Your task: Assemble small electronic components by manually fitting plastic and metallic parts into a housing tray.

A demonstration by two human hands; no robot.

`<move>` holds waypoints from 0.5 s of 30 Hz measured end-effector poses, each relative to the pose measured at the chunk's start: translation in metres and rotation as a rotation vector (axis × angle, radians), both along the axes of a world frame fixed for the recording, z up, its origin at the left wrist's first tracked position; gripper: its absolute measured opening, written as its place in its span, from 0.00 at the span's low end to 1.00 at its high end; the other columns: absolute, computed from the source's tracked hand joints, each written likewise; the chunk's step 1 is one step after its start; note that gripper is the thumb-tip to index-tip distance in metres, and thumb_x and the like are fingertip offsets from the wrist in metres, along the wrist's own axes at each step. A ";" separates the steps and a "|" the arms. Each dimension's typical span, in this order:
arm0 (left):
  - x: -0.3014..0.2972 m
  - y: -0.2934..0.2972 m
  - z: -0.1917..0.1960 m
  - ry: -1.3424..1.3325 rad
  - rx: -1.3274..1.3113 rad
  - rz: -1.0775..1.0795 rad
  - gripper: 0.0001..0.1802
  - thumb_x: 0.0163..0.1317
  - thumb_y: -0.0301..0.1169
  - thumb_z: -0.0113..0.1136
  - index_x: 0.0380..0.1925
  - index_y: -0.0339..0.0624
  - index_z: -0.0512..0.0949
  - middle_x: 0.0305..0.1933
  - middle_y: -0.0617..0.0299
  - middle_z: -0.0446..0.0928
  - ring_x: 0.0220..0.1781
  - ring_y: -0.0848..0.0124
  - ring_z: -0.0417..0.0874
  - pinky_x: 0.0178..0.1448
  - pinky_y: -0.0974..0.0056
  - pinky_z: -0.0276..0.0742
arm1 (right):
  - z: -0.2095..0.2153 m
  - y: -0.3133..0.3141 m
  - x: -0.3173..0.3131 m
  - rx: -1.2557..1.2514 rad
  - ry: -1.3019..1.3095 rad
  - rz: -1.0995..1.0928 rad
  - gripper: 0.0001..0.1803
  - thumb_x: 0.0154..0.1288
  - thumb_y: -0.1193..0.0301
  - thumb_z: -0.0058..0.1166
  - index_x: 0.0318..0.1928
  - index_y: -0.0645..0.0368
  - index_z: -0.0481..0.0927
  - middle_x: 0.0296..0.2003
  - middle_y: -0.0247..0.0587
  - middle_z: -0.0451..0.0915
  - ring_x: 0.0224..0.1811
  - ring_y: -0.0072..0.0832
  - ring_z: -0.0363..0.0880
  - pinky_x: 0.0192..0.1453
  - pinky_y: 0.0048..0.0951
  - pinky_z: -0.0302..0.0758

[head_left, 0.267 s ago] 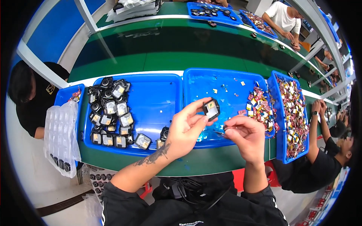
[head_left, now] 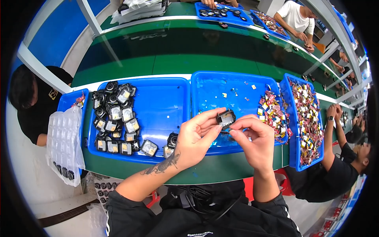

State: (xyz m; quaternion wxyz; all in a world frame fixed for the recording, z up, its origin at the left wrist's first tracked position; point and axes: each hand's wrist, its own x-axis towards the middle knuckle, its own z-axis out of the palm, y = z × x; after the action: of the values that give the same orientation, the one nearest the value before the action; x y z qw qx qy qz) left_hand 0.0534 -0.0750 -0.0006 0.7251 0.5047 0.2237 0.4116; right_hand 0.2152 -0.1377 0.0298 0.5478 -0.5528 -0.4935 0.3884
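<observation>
A small black device housing [head_left: 226,118] with a pale grey inside is held between the fingers and thumb of my left hand [head_left: 197,134], over the near part of the middle blue tray [head_left: 205,79]. My right hand [head_left: 254,140] is closed in a pinch at the housing's lower right edge. A thin dark tool seems to stick out from that pinch, mostly hidden by the fingers. To the left, a blue tray [head_left: 162,102] bears a pile of similar black housings [head_left: 114,114]. Loose small parts [head_left: 272,110], red, white and yellow, lie heaped in the middle tray's right side.
A narrow blue tray [head_left: 287,94] full of such parts stands at the right. Clear plastic blister packs [head_left: 65,138] overhang the table at the left. Co-workers sit at both sides and across the green table [head_left: 173,51]. White metal posts [head_left: 41,73] rise at the left.
My right hand has come up and left to the housing. The housing in my left hand has shifted slightly right and down and tilted.
</observation>
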 end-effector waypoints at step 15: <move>0.000 -0.002 -0.002 -0.014 -0.004 0.000 0.24 0.66 0.18 0.54 0.63 0.28 0.67 0.60 0.49 0.76 0.60 0.69 0.78 0.64 0.66 0.75 | 0.010 0.009 -0.019 0.150 -0.539 -0.234 0.08 0.51 0.81 0.67 0.33 0.59 0.85 0.28 0.37 0.84 0.18 0.19 0.70 0.22 0.21 0.66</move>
State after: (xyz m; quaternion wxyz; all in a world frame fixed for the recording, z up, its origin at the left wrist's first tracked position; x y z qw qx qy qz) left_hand 0.0533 -0.0768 -0.0024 0.7277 0.5004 0.2192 0.4147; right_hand 0.1963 -0.1290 0.0398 0.4774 -0.6469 -0.5815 0.1245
